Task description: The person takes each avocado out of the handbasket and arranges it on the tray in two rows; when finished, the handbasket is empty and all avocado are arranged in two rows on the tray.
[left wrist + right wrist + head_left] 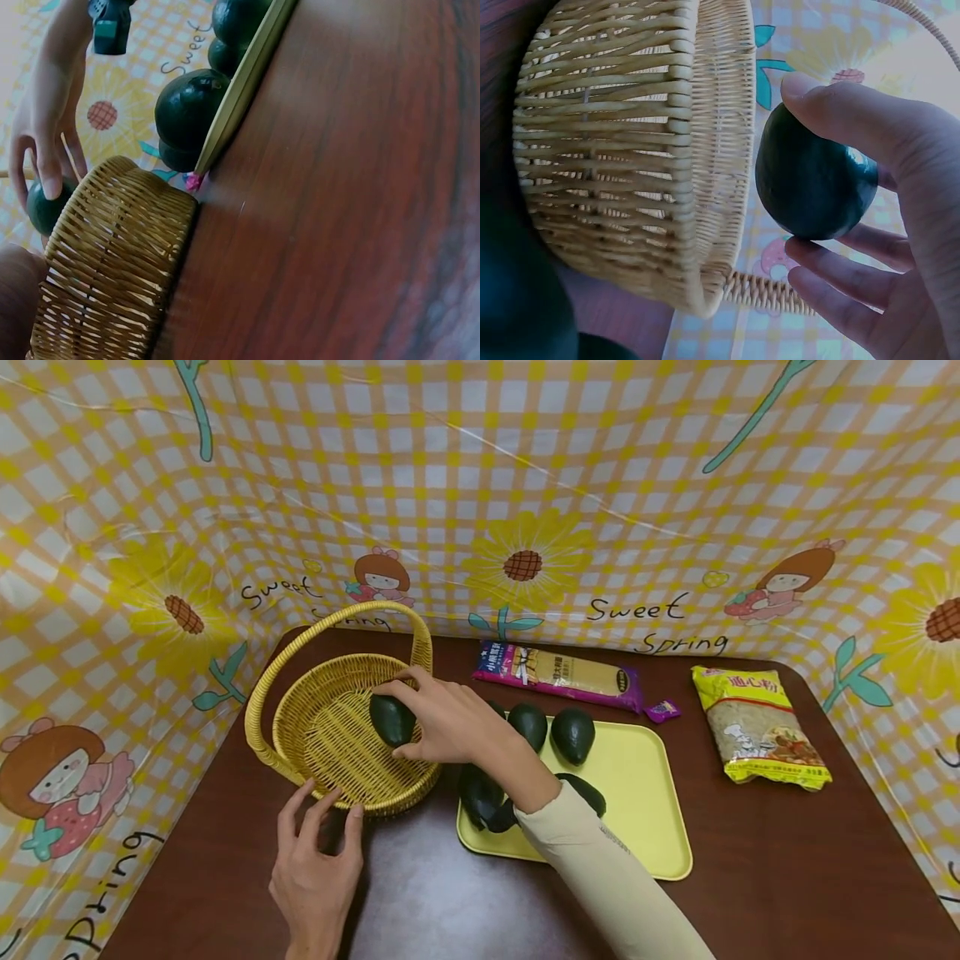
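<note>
A dark green avocado point(392, 720) is in my right hand point(450, 714), pinched between thumb and fingers above the right side of a round wicker basket point(352, 785). In the right wrist view that avocado point(814, 176) hangs just beyond the basket rim point(739, 150). My left hand point(318, 860) is at the basket's near side, its spread fingertips at the rim and handle base. Whether they press on it is hard to tell. Several more avocados point(573, 735) lie on a yellow tray point(637, 810) right of the basket, partly hidden by my right arm.
Behind the tray lies a purple packet of noodles point(562, 675), with a small purple sachet point(662, 711) by its end. A yellow bag of pasta point(761, 727) is at the right. The basket's tall handle point(258, 710) arches over it. A checked cloth point(645, 527) surrounds the brown table point(750, 877).
</note>
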Available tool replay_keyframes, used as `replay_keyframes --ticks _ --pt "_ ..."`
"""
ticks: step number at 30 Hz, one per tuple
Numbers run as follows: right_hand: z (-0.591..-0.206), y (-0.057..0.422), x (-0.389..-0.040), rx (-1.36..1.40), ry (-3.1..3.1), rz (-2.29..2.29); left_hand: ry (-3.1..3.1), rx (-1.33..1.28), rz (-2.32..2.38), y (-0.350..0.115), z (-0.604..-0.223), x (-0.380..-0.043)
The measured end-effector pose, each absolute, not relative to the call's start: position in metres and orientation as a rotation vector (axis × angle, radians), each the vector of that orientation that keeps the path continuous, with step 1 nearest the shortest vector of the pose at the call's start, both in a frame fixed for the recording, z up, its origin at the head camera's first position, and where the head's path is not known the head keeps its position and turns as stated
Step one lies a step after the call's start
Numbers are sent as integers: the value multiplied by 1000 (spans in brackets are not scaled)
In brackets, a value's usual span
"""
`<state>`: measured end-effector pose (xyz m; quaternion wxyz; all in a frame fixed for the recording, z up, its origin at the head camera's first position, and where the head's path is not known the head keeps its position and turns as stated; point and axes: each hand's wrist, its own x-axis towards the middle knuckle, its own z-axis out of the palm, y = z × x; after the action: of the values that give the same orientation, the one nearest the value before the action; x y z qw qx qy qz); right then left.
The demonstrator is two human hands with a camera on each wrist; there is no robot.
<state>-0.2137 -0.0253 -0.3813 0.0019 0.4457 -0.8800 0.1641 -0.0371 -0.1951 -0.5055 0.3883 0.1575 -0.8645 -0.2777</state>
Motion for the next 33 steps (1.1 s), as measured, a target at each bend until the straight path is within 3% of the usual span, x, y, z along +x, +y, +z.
replay_keyframes --ticks 33 --pt "-390 72 -176 1102 -2802 673 -2196 385 -731 -195 -504 -35"
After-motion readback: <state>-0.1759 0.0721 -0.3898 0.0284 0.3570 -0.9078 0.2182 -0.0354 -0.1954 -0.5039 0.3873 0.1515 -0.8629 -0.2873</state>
